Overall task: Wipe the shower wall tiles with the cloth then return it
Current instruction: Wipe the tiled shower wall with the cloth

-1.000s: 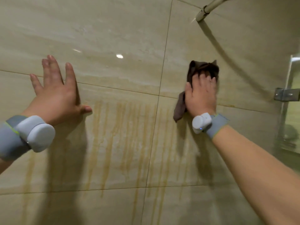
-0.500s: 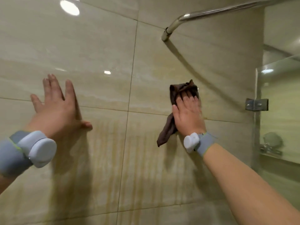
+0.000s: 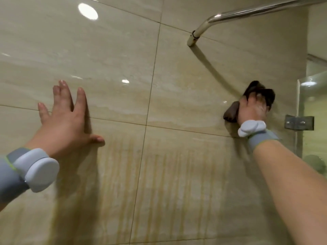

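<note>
Large glossy beige wall tiles [image 3: 177, 82] fill the view, with yellowish streaks running down the lower ones. My right hand [image 3: 252, 110] presses a dark brown cloth [image 3: 265, 93] flat against the upper right tile, close to the glass panel. The cloth bunches out above my fingers and to the left of my palm. My left hand [image 3: 65, 119] lies flat on the wall at the left, fingers spread, holding nothing. Both wrists carry grey bands with white sensor pods.
A chrome rail [image 3: 230, 16] juts from the wall at the upper right and casts a shadow down toward the cloth. A glass shower panel [image 3: 313, 112] with a metal bracket [image 3: 299, 122] stands at the right edge, just beside my right hand.
My right hand has slid the cloth to the right along the wall, toward the glass panel. The view has tilted upward. My left hand has stayed flat on the wall.
</note>
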